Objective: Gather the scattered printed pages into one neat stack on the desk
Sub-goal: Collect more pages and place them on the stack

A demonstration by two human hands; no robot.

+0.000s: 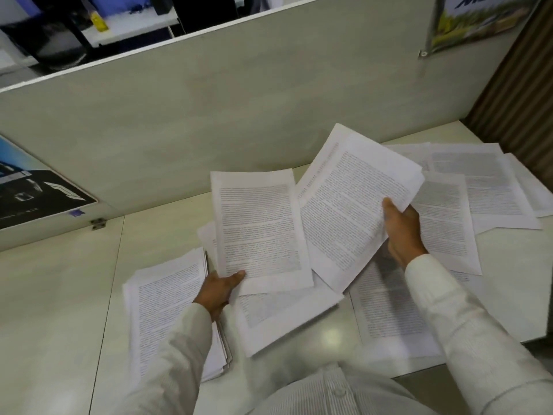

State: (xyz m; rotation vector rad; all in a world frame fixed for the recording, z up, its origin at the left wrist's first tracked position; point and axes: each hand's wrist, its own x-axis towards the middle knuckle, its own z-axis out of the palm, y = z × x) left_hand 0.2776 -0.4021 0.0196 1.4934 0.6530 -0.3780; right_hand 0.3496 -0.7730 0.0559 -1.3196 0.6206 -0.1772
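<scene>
My left hand (220, 290) pinches the bottom edge of one printed page (257, 223), lifted above the desk (59, 295). My right hand (402, 232) grips the right edge of a small bunch of pages (353, 205), held tilted in the air. A stack of pages (161, 313) lies at the near left, partly under my left sleeve. Loose pages lie scattered: one (278, 316) under the lifted page, one (386, 313) near my right forearm, several (478, 181) at the far right.
A pale partition wall (209, 115) closes the back of the desk. A dark poster (30, 187) hangs on it at left and a colourful one (478, 19) at upper right. A ribbed brown wall (514, 109) borders the right side. The desk's front edge runs at lower right.
</scene>
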